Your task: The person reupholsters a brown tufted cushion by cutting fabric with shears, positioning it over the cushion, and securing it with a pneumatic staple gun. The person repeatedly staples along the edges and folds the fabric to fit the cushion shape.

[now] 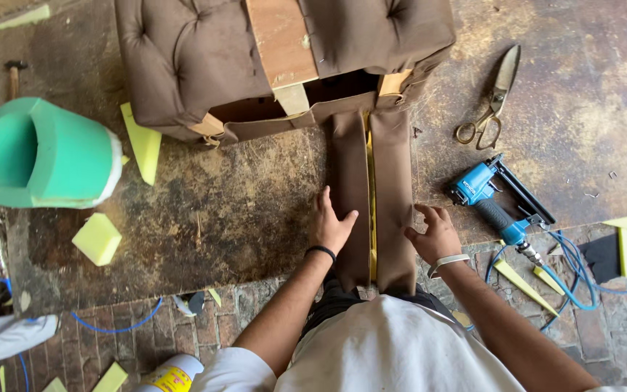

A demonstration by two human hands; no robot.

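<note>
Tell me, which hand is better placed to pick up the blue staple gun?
Probably the right hand. It rests at the right edge of the brown fabric strip, close to the staple gun. The left hand lies flat on the strip's far side.

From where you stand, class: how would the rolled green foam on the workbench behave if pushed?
The rolled green foam lies on its side, so it would probably roll along the workbench. Being foam, it is likely light for its bulk and would squash rather than break. Its curl looks unfastened, so it may spring open.
</note>
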